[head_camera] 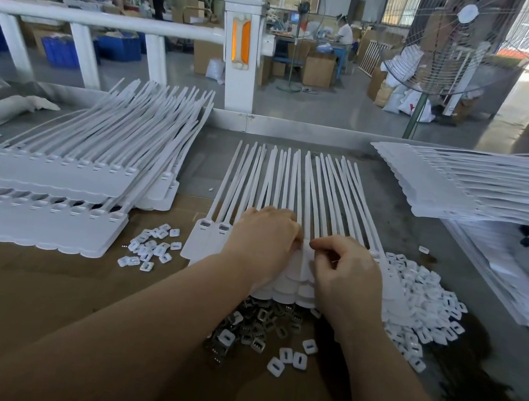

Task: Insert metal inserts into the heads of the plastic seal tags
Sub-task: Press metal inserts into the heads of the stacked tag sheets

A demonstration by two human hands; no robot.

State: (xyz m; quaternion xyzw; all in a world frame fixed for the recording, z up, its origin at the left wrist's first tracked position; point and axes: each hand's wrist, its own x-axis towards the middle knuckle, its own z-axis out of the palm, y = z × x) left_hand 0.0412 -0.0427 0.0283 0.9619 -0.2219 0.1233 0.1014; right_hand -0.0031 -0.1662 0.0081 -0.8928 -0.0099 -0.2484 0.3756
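Both hands (264, 235) (346, 268) over hidden tag heads (299, 275)

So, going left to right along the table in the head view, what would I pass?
Stacked sheets of seal tags → small scatter of white caps → left hand → right hand → big pile of white caps → another tag stack.

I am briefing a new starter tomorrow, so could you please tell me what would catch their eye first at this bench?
First, the fan of white plastic seal tags in the middle of the brown cardboard-covered table, with the left hand and right hand working at their heads. Next, the dark heap of small metal inserts just below the hands, and the pile of small white plastic caps to the right.
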